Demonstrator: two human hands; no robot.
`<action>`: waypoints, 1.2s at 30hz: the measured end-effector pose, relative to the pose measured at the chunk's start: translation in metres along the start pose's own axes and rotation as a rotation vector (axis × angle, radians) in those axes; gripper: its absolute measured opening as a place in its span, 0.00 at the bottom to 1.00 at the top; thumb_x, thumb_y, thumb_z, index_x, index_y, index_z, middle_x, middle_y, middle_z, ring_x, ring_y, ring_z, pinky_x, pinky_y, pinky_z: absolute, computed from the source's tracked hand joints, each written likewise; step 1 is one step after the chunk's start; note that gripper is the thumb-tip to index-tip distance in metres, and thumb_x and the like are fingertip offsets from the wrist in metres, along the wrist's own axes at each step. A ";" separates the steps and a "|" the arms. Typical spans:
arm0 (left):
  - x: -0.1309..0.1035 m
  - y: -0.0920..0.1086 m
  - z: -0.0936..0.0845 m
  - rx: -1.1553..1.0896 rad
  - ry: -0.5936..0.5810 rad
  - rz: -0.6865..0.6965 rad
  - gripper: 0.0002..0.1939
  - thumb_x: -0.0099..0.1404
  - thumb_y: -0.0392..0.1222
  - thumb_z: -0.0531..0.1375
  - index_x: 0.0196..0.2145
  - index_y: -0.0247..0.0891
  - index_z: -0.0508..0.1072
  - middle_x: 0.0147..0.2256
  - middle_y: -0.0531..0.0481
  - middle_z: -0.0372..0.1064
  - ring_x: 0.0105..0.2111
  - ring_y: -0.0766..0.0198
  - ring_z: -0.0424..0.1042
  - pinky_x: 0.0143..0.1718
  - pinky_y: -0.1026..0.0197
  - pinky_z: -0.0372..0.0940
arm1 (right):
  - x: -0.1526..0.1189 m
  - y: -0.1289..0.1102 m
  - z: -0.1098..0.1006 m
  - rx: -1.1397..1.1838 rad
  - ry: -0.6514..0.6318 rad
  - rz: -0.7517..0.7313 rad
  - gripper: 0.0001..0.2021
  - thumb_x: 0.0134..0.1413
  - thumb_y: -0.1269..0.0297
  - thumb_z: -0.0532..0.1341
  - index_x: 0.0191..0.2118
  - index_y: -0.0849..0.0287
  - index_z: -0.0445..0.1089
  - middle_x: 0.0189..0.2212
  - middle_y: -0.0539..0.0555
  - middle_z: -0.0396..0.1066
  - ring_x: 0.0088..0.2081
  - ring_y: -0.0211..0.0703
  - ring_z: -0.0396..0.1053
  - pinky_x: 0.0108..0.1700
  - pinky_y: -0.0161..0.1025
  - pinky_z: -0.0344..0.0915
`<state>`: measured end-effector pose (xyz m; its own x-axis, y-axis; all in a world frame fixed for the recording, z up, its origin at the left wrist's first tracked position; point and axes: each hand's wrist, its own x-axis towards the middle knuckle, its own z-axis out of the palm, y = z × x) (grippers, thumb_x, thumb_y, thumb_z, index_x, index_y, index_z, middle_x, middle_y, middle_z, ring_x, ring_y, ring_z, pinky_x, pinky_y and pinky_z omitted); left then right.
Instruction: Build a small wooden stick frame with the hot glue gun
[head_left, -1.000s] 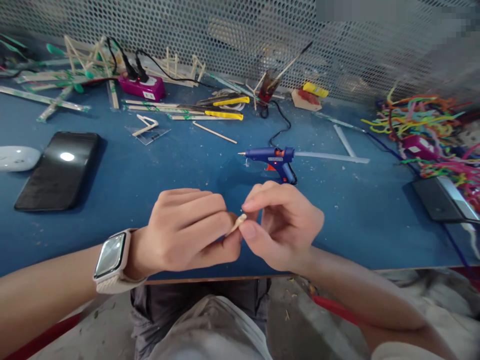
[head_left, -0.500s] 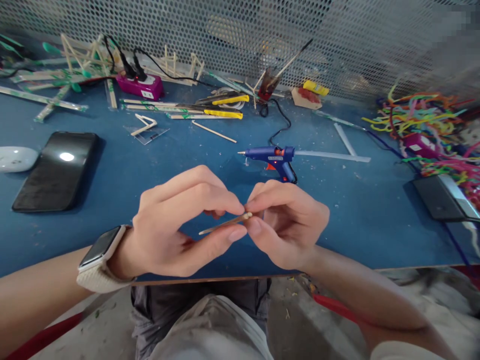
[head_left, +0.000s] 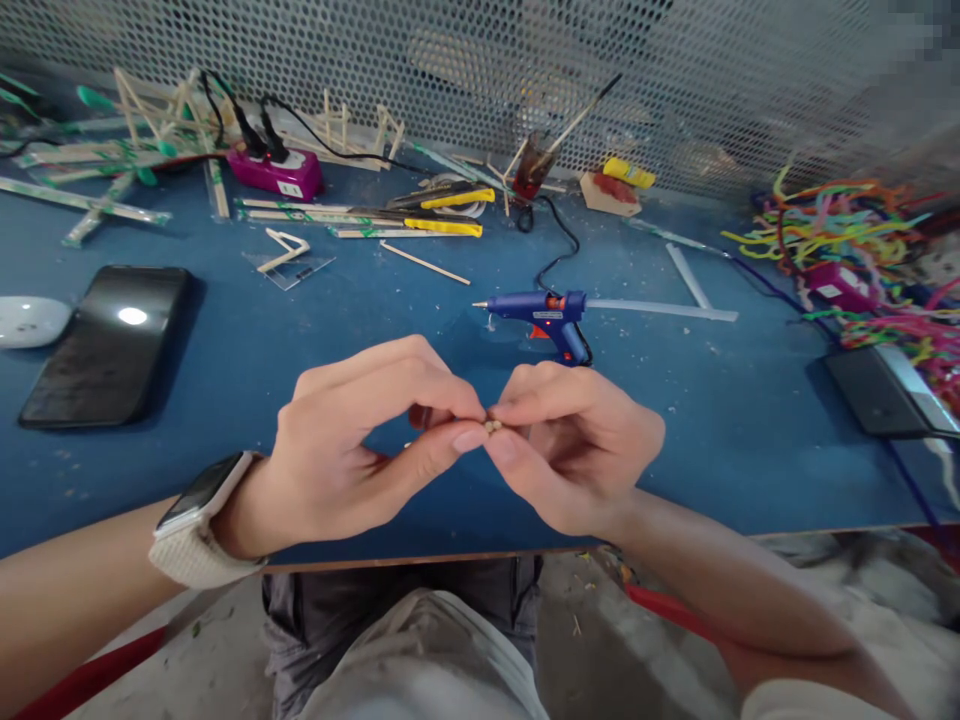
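Note:
Thin wooden sticks [head_left: 493, 426] are pinched between the fingertips of both hands, with their small ends facing me. My left hand [head_left: 382, 440] grips them with thumb and forefinger from the left; a watch is on that wrist. From the right, my right hand [head_left: 576, 440] pinches the same ends, its fingertips nearly touching the left ones. Most of the sticks' length is hidden behind the left fingers. Just beyond the hands, a blue glue gun [head_left: 541, 308] lies on its side with a clear glue stick [head_left: 660, 309] in its back.
A black phone [head_left: 109, 345] and white mouse [head_left: 31, 321] lie at the left. Along the back are a purple power strip [head_left: 276, 173], yellow-handled cutters [head_left: 444, 228], and wooden sticks. Colourful pipe cleaners [head_left: 862, 235] and a dark device [head_left: 881, 392] are on the right.
The sticks have turned in my fingers, so their long side, seen before to the left, is now mostly out of sight. Both hands stay in nearly the same place.

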<state>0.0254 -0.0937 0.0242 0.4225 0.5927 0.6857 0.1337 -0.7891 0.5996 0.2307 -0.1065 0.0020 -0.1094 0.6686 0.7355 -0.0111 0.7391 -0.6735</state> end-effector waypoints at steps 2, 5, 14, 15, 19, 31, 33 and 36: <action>0.000 0.001 0.001 0.002 0.002 0.002 0.04 0.79 0.33 0.68 0.43 0.37 0.79 0.34 0.52 0.78 0.32 0.69 0.76 0.35 0.66 0.73 | -0.001 0.000 0.000 0.001 -0.003 -0.018 0.10 0.60 0.76 0.74 0.44 0.57 0.82 0.25 0.47 0.77 0.23 0.34 0.70 0.25 0.33 0.68; -0.001 0.001 0.001 0.014 -0.001 0.008 0.04 0.79 0.32 0.67 0.43 0.36 0.79 0.34 0.53 0.77 0.32 0.70 0.75 0.35 0.66 0.73 | -0.001 0.000 -0.001 -0.003 0.000 -0.012 0.09 0.61 0.77 0.74 0.44 0.57 0.82 0.26 0.48 0.78 0.24 0.33 0.71 0.26 0.33 0.69; -0.001 0.000 0.002 0.001 0.000 -0.006 0.05 0.81 0.34 0.66 0.42 0.38 0.78 0.34 0.52 0.77 0.32 0.68 0.74 0.34 0.64 0.73 | 0.000 0.000 -0.005 0.002 -0.048 0.004 0.10 0.62 0.73 0.78 0.45 0.55 0.82 0.28 0.47 0.80 0.24 0.34 0.72 0.26 0.33 0.70; -0.001 0.000 0.002 0.000 0.000 -0.012 0.05 0.81 0.34 0.65 0.43 0.38 0.77 0.35 0.52 0.77 0.32 0.68 0.74 0.34 0.64 0.73 | 0.000 0.001 -0.005 0.003 -0.053 0.005 0.10 0.62 0.73 0.78 0.45 0.56 0.82 0.28 0.47 0.80 0.25 0.34 0.73 0.26 0.33 0.70; -0.001 -0.002 0.002 -0.015 -0.002 -0.023 0.04 0.80 0.33 0.66 0.43 0.37 0.77 0.35 0.53 0.75 0.33 0.69 0.74 0.36 0.65 0.72 | 0.000 0.001 -0.007 0.022 -0.070 0.023 0.10 0.62 0.74 0.78 0.46 0.57 0.82 0.30 0.48 0.81 0.27 0.33 0.75 0.29 0.32 0.71; -0.001 -0.006 0.003 -0.072 0.049 -0.048 0.06 0.80 0.35 0.67 0.41 0.36 0.78 0.32 0.54 0.74 0.32 0.73 0.71 0.35 0.68 0.71 | -0.003 0.007 -0.007 0.009 -0.057 0.078 0.06 0.69 0.67 0.76 0.49 0.56 0.86 0.30 0.48 0.81 0.27 0.33 0.74 0.30 0.34 0.69; -0.001 -0.007 0.003 -0.077 0.037 -0.035 0.06 0.81 0.35 0.67 0.41 0.36 0.78 0.33 0.54 0.75 0.32 0.72 0.72 0.35 0.68 0.71 | -0.004 0.007 -0.007 0.006 -0.047 0.091 0.06 0.69 0.67 0.76 0.49 0.55 0.85 0.30 0.48 0.82 0.27 0.34 0.75 0.31 0.34 0.72; -0.001 -0.008 0.003 -0.083 0.021 -0.018 0.03 0.80 0.36 0.67 0.44 0.36 0.79 0.34 0.52 0.77 0.32 0.70 0.74 0.35 0.66 0.72 | -0.004 0.006 -0.007 -0.014 -0.031 0.099 0.06 0.68 0.67 0.77 0.48 0.54 0.84 0.30 0.48 0.82 0.27 0.35 0.76 0.31 0.35 0.73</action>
<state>0.0265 -0.0883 0.0175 0.4016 0.6104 0.6827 0.0656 -0.7628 0.6433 0.2383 -0.1040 -0.0049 -0.1398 0.7361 0.6623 0.0149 0.6704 -0.7419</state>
